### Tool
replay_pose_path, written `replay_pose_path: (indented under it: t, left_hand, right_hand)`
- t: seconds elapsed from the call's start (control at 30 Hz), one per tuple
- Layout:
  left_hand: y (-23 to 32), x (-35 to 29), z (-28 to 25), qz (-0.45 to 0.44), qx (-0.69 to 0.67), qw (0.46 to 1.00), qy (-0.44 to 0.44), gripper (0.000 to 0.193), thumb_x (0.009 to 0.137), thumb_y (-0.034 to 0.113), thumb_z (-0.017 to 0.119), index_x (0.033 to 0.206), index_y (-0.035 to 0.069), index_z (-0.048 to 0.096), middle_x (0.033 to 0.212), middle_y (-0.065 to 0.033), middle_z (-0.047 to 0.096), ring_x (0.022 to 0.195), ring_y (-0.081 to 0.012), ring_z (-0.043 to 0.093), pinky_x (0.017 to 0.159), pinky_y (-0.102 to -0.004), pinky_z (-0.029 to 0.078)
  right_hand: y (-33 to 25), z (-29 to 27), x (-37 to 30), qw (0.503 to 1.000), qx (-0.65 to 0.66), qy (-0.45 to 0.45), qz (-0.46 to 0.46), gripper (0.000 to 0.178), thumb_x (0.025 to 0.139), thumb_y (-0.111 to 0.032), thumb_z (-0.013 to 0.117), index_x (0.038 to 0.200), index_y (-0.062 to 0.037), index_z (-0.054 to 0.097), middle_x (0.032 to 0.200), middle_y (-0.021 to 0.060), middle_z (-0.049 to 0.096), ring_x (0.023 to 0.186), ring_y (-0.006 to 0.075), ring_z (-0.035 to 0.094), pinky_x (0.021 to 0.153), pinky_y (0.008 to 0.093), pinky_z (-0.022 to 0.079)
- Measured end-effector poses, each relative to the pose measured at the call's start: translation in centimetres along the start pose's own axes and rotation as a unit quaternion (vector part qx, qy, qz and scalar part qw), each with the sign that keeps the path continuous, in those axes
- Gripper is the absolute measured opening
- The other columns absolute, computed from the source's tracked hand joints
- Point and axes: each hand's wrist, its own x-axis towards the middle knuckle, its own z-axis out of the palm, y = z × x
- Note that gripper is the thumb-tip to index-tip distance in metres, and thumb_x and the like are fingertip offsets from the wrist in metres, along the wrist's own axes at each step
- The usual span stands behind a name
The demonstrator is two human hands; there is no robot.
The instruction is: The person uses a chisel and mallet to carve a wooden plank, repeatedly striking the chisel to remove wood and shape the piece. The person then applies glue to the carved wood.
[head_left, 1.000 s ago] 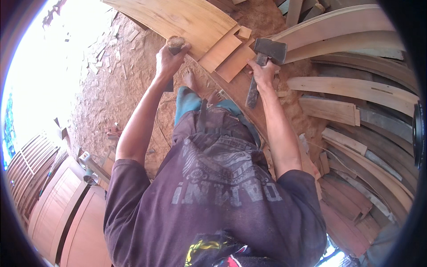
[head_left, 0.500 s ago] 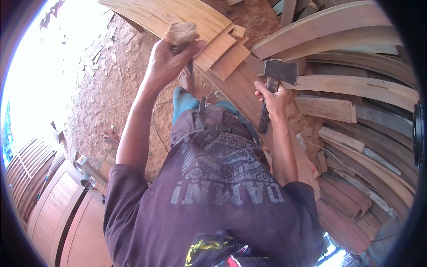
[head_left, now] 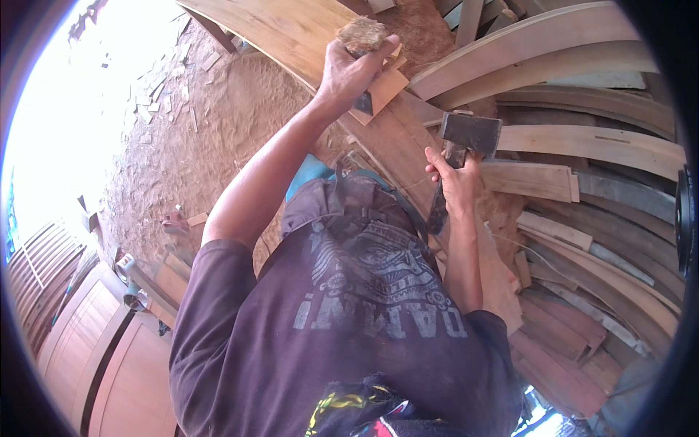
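My left hand (head_left: 348,81) is wrapped round a chisel (head_left: 362,34) with a frayed, battered wooden top. Below the fist its dark blade points down at the stepped end of a light wooden piece (head_left: 388,89); whether the tip touches the wood I cannot tell. Off to the right, my right hand (head_left: 460,183) grips the dark handle of a hammer (head_left: 472,133), its block-shaped black head up above the fingers. The hammer is apart from the chisel. Part of the stepped end is hidden behind my left hand.
A wide wooden board (head_left: 284,25) runs to the upper left, and a plank (head_left: 399,138) lies beneath. Curved timbers (head_left: 539,51) are stacked along the right. Wood scraps litter the earthen floor (head_left: 218,131); door-like panels (head_left: 84,320) lie at lower left.
My left hand has moved right with the chisel, from left of the stepped end to over it. The hammer in my right hand has shifted slightly right and down.
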Motion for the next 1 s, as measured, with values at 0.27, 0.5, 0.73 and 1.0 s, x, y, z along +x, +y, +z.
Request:
replay_pose_path:
  t: [0.27, 0.5, 0.73, 1.0]
  left_hand:
    - [-0.5, 0.3, -0.7, -0.027, 0.05, 0.998, 0.003, 0.023, 0.093, 0.025, 0.083, 0.094, 0.005, 0.072, 0.078, 0.0041, 0.067, 0.071, -0.0055, 0.06, 0.063, -0.0267, 0.05]
    - [-0.7, -0.1, -0.4, 0.038, 0.02, 0.999, 0.03, 0.031, 0.09, 0.023, 0.084, 0.072, 0.008, 0.063, 0.058, 0.0025, 0.056, 0.052, -0.0073, 0.052, 0.049, -0.028, 0.041]
    - [-1.3, -0.2, -0.5, 0.044, -0.014, 0.997, 0.054, 0.028, 0.091, 0.017, 0.082, 0.074, 0.008, 0.063, 0.059, 0.0023, 0.056, 0.052, -0.0079, 0.052, 0.046, -0.0279, 0.041]
    - [-2.3, -0.5, -0.8, 0.08, 0.017, 0.995, 0.059, 0.023, 0.091, 0.014, 0.08, 0.077, 0.006, 0.063, 0.062, 0.0015, 0.058, 0.053, -0.0086, 0.053, 0.047, -0.0279, 0.042]
  right_hand:
    - [-0.1, 0.0, -0.6, 1.0, -0.016, -0.011, -0.006, 0.031, 0.085, -0.021, 0.091, 0.089, -0.0047, 0.065, 0.082, 0.0057, 0.072, 0.066, 0.0121, 0.068, 0.055, 0.0244, 0.05]
    - [-0.4, 0.2, -0.5, 1.0, -0.02, -0.014, -0.005, 0.031, 0.085, -0.021, 0.091, 0.09, -0.0042, 0.065, 0.082, 0.0055, 0.071, 0.066, 0.0126, 0.068, 0.055, 0.0249, 0.05]
    - [-1.8, 0.7, -0.4, 0.998, -0.052, -0.022, -0.02, 0.033, 0.086, -0.021, 0.091, 0.094, -0.0017, 0.066, 0.083, 0.0058, 0.071, 0.067, 0.0125, 0.069, 0.057, 0.0267, 0.051]
    - [-16.6, 3.8, 0.9, 0.844, -0.235, -0.042, -0.481, 0.026, 0.09, -0.018, 0.087, 0.102, 0.0009, 0.074, 0.084, 0.0052, 0.076, 0.068, 0.0141, 0.071, 0.067, 0.0319, 0.059]
